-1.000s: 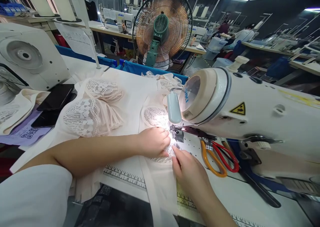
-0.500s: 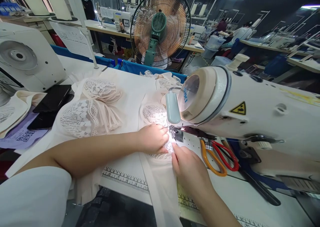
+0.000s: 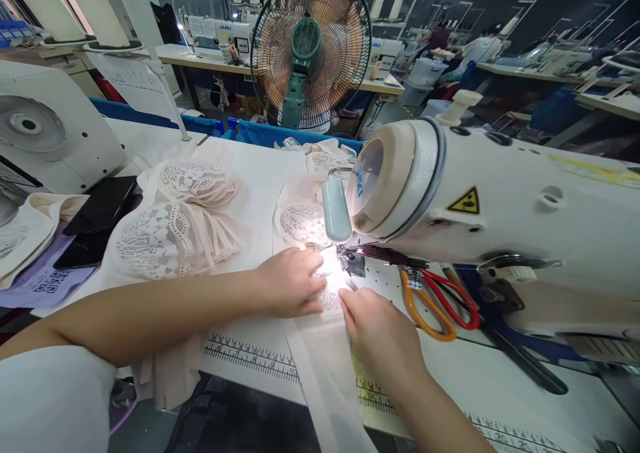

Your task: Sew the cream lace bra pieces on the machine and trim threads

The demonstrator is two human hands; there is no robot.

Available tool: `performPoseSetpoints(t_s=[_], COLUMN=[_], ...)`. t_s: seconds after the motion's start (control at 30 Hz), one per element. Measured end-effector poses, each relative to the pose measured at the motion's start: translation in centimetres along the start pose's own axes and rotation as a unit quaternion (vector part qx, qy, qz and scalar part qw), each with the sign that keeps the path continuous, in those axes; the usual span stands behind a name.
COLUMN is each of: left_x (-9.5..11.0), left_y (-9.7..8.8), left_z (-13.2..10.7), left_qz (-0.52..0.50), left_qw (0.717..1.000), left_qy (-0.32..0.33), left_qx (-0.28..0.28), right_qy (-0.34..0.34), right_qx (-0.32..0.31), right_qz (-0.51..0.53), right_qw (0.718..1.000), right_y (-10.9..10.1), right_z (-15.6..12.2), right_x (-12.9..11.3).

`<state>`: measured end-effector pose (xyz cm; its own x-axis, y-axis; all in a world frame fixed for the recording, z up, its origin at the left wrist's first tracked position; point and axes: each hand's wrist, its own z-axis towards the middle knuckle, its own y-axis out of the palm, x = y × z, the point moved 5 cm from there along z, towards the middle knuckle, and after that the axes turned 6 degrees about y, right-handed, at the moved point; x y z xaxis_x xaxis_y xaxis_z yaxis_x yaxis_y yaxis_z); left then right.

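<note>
A cream lace bra lies under the needle area of a white sewing machine, brightly lit by the small lamp. My left hand is closed on the bra just left of the presser foot, its fingers bent over the lace. On the right, my right hand pinches the bra's edge between thumb and forefinger, just in front of the foot. A thin dark sliver by these fingertips is too small to name. A long plain strip of the fabric hangs toward me over the table edge.
Orange-handled and red-handled scissors lie right of the needle. Other lace bras are stacked at left, near black phones and a purple paper. A fan stands beyond the table. People work far back.
My left hand has shifted slightly left and down, uncovering bright fabric by the foot. My right hand stays pinched at nearly the same spot. The whole view has shifted slightly.
</note>
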<state>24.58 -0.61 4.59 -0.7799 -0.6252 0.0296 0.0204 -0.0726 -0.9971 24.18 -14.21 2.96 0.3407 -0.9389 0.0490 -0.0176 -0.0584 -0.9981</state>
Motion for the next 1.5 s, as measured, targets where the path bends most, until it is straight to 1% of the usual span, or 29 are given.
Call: performPoseSetpoints(t_s=[0.07,0.2,0.33,0.43,0.6,0.77,0.93,1.0,1.13,1.27,1.4,1.5], left_x=[0.4,0.8,0.4,-0.1,-1.2,-2.5,-3.6,-3.9,-4.7,-5.7,-6.7,-7.4], left_y=[0.2,1.7,2.5,2.3,1.5,1.1,1.0,0.8,0.2,0.1,0.3,0.1], left_z=[-0.5,-1.2,-1.1,-0.5,0.4,1.0,1.5,1.8,2.3,2.7,3.3,3.8], left_qz=[-0.013,-0.001,-0.001,-0.006,-0.024,-0.049,-0.047,-0.037,-0.016,-0.013,-0.029,-0.054], left_qw=[1.0,0.999,0.997,0.996,0.992,0.992,0.992,0.993,0.996,0.997,0.996,0.995], left_qy=[-0.002,-0.031,-0.07,-0.089,-0.115,-0.097,-0.081,-0.076,-0.065,-0.058,-0.049,-0.049], left_qx=[-0.004,-0.019,-0.018,-0.026,-0.055,-0.06,-0.087,-0.084,-0.059,-0.043,-0.062,-0.067], right_qy=[-0.005,-0.007,0.007,0.016,0.013,0.001,-0.003,0.0,-0.005,0.0,0.0,-0.016], right_qx=[0.007,0.006,-0.053,-0.094,-0.125,-0.147,-0.153,-0.153,-0.151,-0.149,-0.153,-0.157], right_qz=[-0.008,-0.02,0.006,0.023,0.009,0.007,0.003,0.007,0.005,0.013,0.019,0.022], right_qw=[1.0,1.0,0.999,0.995,0.992,0.989,0.988,0.988,0.988,0.989,0.988,0.987], right_y=[0.0,0.0,0.0,-0.2,-0.4,-0.4,-0.1,-0.1,0.0,0.1,0.0,-0.2], right_z=[-0.1,-0.3,-0.1,0.3,0.8,0.6,0.8,1.0,1.1,1.1,1.0,0.7], right_x=[-0.1,-0.1,0.0,0.0,0.0,0.2,0.1,0.1,0.0,0.1,0.3,0.4])
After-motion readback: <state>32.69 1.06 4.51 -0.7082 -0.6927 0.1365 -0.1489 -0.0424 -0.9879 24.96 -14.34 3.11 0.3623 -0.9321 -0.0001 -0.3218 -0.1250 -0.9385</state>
